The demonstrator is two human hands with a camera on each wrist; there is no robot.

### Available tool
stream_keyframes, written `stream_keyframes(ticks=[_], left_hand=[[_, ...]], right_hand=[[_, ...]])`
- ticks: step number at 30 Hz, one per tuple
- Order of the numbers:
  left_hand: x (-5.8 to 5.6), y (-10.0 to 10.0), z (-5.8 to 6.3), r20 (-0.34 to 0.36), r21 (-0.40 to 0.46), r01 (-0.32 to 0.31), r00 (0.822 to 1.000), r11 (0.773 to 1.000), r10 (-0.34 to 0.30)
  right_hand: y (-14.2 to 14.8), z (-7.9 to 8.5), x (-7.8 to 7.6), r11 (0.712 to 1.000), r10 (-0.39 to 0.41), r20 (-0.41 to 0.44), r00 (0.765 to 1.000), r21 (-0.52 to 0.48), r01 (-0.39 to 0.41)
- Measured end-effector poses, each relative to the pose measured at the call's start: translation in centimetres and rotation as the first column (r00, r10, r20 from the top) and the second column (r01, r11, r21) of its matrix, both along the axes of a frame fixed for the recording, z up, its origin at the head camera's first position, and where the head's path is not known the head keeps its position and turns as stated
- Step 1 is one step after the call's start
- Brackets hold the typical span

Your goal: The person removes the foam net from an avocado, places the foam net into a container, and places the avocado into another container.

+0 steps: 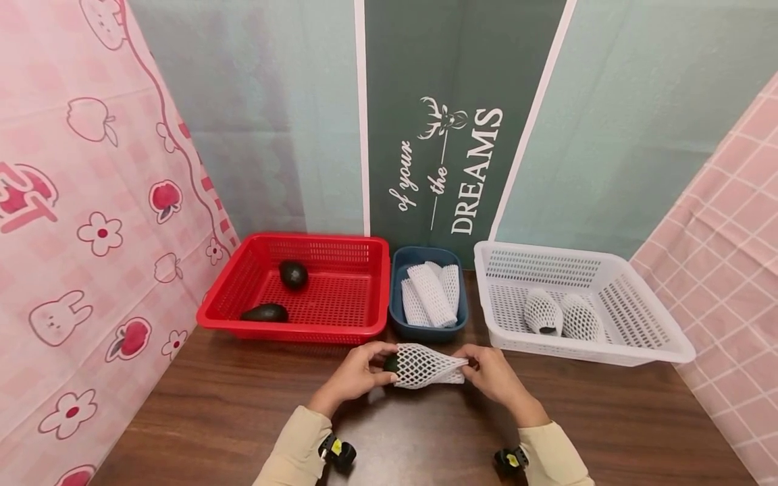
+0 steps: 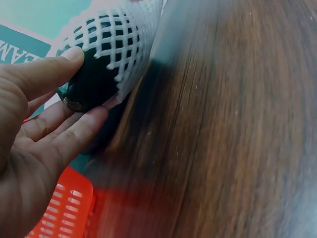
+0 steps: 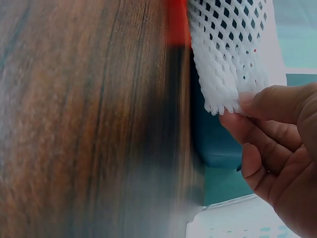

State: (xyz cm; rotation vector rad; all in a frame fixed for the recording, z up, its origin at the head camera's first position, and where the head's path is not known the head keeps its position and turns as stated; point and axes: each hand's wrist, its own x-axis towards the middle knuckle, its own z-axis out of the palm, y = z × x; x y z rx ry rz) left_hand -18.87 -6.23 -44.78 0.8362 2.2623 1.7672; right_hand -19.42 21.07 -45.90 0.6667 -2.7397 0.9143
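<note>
A dark green avocado [image 2: 91, 82] sits mostly inside a white foam net sleeve [image 1: 419, 366], its stem end bare on the left. My left hand [image 1: 357, 373] grips that bare end, thumb on one side and fingers on the other, as the left wrist view shows. At the sleeve's other end my right hand [image 1: 495, 373] pinches the flattened, narrow tail of the foam net [image 3: 228, 74] between thumb and index finger. Both hands hold it just above the wooden table, in front of the blue basket [image 1: 428, 332].
Two bare avocados [image 1: 294, 275] lie in the red basket [image 1: 292, 331] at left. Several folded foam sleeves [image 1: 433, 297] fill the blue basket. At right, the white basket [image 1: 583, 349] holds two sleeved avocados [image 1: 581, 318]. Fabric walls [image 1: 292, 121] stand behind and on both sides.
</note>
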Motion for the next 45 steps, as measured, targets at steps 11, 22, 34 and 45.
stream_keyframes(ticks=[11, 22, 34, 45], left_hand=[[-0.2, -1.2, -0.8, 0.022, -0.016, -0.008, 1.000, 1.000, 0.008], [-0.1, -1.3, -0.7, 0.055, -0.015, -0.013, 0.998, 1.000, 0.014], [-0.6, -1.1, -2.0, -0.068, -0.137, -0.074, 0.996, 0.988, 0.065], [-1.2, -0.3, -3.3, -0.154, -0.230, -0.151, 0.981, 0.961, 0.117]], right_hand=[[0.2, -0.3, 0.1, 1.000, 0.001, -0.008, 1.000, -0.003, -0.001], [0.3, -0.4, 0.2, 1.000, 0.024, -0.017, 1.000, 0.017, -0.024], [-0.7, 1.1, 0.7, 0.988, 0.134, 0.118, 0.984, 0.066, -0.143], [-1.9, 1.6, 1.2, 0.982, 0.181, 0.073, 0.981, 0.048, -0.185]])
